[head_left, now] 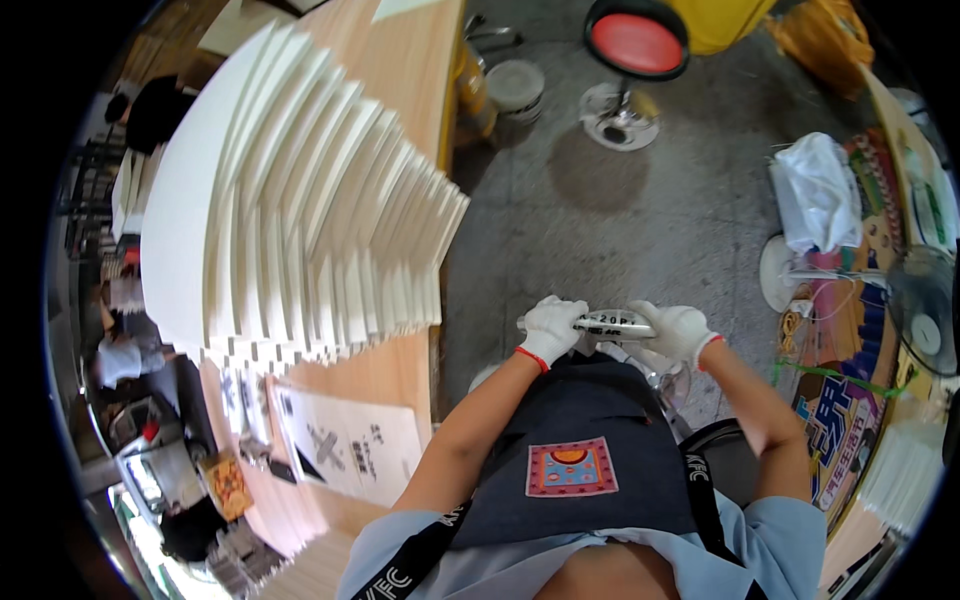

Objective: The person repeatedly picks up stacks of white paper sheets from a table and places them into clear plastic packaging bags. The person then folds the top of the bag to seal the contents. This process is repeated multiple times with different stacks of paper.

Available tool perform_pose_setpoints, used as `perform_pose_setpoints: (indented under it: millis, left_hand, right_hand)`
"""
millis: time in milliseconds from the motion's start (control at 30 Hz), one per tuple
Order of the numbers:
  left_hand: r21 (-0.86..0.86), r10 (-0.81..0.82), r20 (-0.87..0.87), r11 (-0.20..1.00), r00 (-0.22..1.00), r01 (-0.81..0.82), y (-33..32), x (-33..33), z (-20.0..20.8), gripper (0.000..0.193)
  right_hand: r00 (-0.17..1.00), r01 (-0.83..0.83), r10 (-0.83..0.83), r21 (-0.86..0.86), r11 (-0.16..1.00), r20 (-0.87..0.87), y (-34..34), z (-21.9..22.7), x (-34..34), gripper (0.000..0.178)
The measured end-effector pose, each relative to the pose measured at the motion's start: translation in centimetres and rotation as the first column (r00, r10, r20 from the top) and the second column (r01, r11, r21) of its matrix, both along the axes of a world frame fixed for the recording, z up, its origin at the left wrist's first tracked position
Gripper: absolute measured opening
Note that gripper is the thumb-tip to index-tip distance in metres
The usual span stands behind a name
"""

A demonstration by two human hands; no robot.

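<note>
Both my hands wear white knit gloves with red cuffs, held in front of my dark apron. Between them is a short, silvery, shiny tube-like thing with dark print; its exact kind is unclear. My left hand is closed around its left end. At its other end, my right hand has its fingers bent against it. The gloves hide both ends. To the left, a tall stack of white boards with stepped, fanned edges stands on a wooden table, close to my left arm.
A printed sheet lies on the table near my left elbow. Ahead on the grey floor stand a red-seated stool and a lidded bucket. At right are a white plastic bag and a fan. People are at far left.
</note>
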State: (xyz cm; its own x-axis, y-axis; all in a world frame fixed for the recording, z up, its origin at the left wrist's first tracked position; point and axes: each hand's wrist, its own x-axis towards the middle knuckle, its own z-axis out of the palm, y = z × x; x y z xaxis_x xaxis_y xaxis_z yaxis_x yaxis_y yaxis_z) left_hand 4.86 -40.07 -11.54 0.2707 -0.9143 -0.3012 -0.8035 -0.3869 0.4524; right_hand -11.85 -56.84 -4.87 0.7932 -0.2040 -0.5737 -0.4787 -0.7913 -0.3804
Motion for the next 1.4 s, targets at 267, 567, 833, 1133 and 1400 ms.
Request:
perform_pose_setpoints:
  millis: [267,567,833,1133,1400]
  left_hand:
    - [-0.072,0.152,-0.166,0.984,0.974,-0.165,6.4,-0.7,-1.6,0.013]
    - [0.366,0.449,-0.765,0.893,0.462,-0.261,-0.9,-0.6,-3.8,0.069]
    - [0.376,0.350,-0.927,0.867,-0.138,-0.328,-17.4,-0.9,-2.6,0.061]
    - [0.383,0.293,-0.858,0.912,-0.423,-0.146,-46.0,-6.3,2.9,0.061]
    - [0.410,0.281,-0.762,0.906,-0.583,-0.100,-64.5,-5.1,4.6,0.075]
  right_hand:
    - [0.997,-0.061,0.069,0.239,0.969,-0.026,4.7,-3.2,2.0,0.039]
    - [0.616,0.691,-0.782,0.410,0.595,0.097,2.9,-7.0,1.6,0.041]
    - [0.390,0.701,-0.727,0.330,0.632,0.565,-6.2,-7.5,2.9,0.077]
    - [0.273,0.801,-0.886,0.421,0.425,0.375,-29.6,-0.7,-2.7,0.115]
    - [0.260,0.875,-0.946,0.368,0.315,0.192,-50.0,1.0,-1.2,0.121]
